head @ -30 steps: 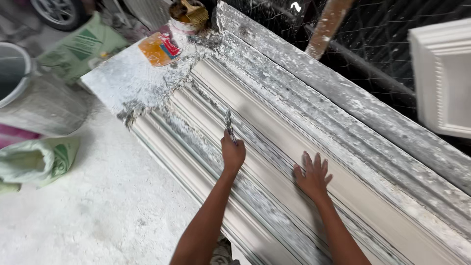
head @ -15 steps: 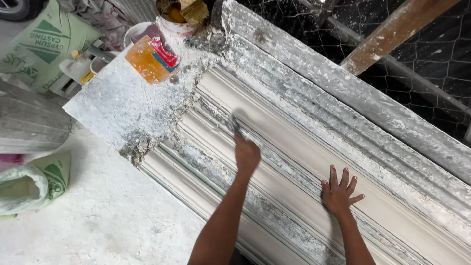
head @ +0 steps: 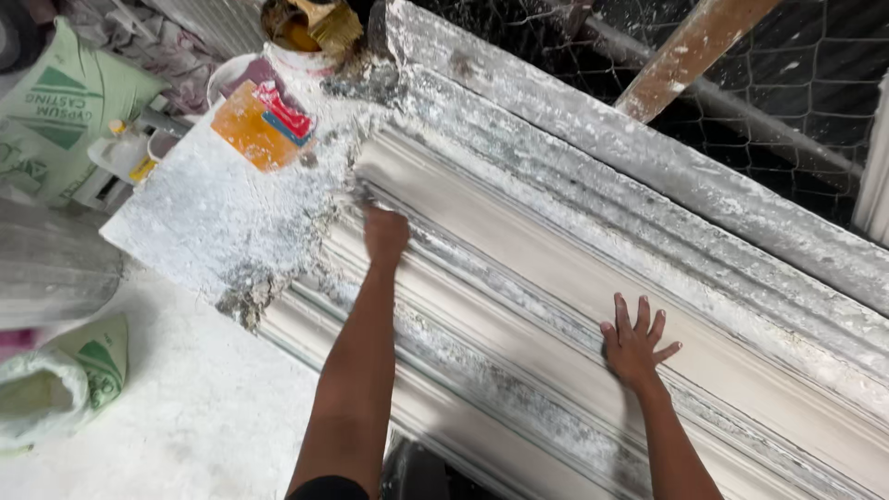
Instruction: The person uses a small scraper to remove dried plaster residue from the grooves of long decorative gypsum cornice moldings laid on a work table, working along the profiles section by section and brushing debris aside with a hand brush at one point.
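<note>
Left hand: the left hand (head: 385, 233) is closed into a fist at the far end of the plaster cornice mould (head: 574, 278), the arm stretched out along it. A tool may be inside the fist, but none shows clearly here, so I cannot tell what the fingers are closed on.

Right hand: the right hand (head: 635, 344) lies flat with fingers spread, palm down on the smooth cream band of the mould, gripping nothing.

Where the mould lies: it sits directly under both hands, a long ribbed run of grooves and ridges caked with grey-white plaster.

Long axis: it runs diagonally from upper left, by the fist, down to lower right, past the flat hand.

Which hand is nearer the end: the left hand, just beside the mould's upper-left end; the right hand rests well back along the length.

Beyond the end: a plaster-crusted white board (head: 213, 218) touches the mould's end, carrying an orange packet (head: 255, 125).

Further out: a paint pot with a brush (head: 310, 23) at the board's far corner, green plaster sacks (head: 69, 102) to the left, wire mesh (head: 741, 111) and a wooden batten (head: 694, 51) behind.
</note>
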The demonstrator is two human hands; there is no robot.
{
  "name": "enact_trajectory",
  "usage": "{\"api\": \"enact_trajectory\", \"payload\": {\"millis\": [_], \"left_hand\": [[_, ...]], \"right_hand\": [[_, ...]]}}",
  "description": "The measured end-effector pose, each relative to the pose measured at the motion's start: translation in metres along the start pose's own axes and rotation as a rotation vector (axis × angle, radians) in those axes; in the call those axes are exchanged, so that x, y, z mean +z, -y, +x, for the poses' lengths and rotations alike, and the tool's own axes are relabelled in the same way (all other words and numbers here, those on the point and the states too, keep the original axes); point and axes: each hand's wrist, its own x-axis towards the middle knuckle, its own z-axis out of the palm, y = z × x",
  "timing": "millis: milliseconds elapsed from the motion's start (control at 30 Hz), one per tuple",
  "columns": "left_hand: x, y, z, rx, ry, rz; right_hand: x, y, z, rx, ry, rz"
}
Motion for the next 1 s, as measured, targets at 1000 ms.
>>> {"api": "enact_trajectory", "payload": {"millis": [1000], "left_hand": [[-0.088,-0.025,0.094,1.039,1.25,0.313]], "right_hand": [[0.082,0.098,-0.271,0.537,-0.361,-0.199]]}}
